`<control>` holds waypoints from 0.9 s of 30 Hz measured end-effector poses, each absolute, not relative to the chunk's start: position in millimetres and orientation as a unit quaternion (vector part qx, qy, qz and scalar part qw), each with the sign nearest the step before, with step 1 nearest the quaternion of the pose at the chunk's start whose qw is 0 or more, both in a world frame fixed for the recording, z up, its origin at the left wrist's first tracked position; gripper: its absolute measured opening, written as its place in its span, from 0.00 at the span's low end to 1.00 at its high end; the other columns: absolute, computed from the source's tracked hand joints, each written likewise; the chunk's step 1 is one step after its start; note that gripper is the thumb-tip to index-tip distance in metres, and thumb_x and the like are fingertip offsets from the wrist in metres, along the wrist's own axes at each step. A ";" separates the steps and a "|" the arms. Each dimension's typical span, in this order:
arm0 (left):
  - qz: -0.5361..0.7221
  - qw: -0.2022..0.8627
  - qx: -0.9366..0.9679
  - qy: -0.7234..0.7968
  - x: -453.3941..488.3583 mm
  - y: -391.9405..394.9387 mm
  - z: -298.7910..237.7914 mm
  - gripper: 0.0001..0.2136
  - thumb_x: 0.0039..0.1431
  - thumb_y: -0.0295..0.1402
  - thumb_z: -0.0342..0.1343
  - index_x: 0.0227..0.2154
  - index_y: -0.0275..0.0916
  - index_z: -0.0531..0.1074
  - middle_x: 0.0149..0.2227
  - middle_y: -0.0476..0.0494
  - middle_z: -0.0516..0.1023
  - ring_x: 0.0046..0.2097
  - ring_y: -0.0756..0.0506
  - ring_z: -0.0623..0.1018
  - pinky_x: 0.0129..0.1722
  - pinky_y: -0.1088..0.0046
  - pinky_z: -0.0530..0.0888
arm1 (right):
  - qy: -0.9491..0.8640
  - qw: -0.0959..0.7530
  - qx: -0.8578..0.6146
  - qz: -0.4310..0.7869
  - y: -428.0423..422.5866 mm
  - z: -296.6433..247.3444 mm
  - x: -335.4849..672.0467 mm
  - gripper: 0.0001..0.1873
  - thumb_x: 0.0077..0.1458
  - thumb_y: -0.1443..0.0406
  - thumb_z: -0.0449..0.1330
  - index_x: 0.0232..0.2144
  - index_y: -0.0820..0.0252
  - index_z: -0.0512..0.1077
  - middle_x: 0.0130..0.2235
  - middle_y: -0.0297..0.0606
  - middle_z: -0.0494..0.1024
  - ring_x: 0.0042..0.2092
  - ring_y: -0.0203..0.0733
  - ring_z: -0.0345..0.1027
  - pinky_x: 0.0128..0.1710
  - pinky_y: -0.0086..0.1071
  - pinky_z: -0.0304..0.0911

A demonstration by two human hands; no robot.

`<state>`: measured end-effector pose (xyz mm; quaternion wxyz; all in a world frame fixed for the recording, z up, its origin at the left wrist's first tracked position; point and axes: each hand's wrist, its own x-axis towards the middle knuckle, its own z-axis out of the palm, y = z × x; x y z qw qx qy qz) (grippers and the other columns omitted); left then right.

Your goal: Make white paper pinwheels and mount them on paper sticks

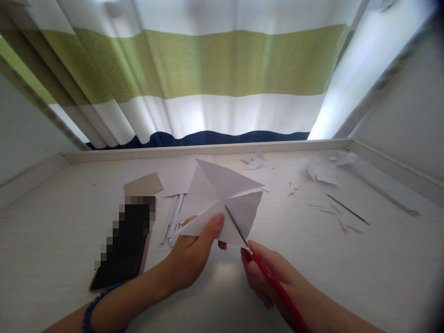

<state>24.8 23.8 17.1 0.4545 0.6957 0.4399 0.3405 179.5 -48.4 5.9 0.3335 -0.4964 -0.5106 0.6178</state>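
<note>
A creased white paper sheet (222,194) is held up above the white tabletop (52,240), pinched at its lower edge by my left hand (194,256), thumb on the near face. My right hand (267,277) is closed round the red handles of a pair of scissors (263,266). The thin metal blades point up and left into the paper near its centre crease.
A dark phone (125,245) lies left of my left forearm, with a brown card (144,185) and white paper sticks (173,217) behind it. Paper scraps (322,173), small slivers and a thin dark rod (347,209) lie to the right. A striped curtain (208,69) hangs behind the raised table rim.
</note>
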 end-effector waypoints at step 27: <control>0.357 0.464 0.689 0.426 24.4 25.2 12.4 0.18 0.58 0.34 0.44 0.14 0.38 0.66 0.17 0.55 0.70 0.24 0.53 0.71 0.30 0.81 0.66 | -0.506 0.336 -0.474 0.638 -46.0 1.4 181.0 0.11 0.56 0.60 0.49 0.24 0.58 0.58 0.18 0.24 0.58 0.18 0.27 0.49 0.15 0.21 0.47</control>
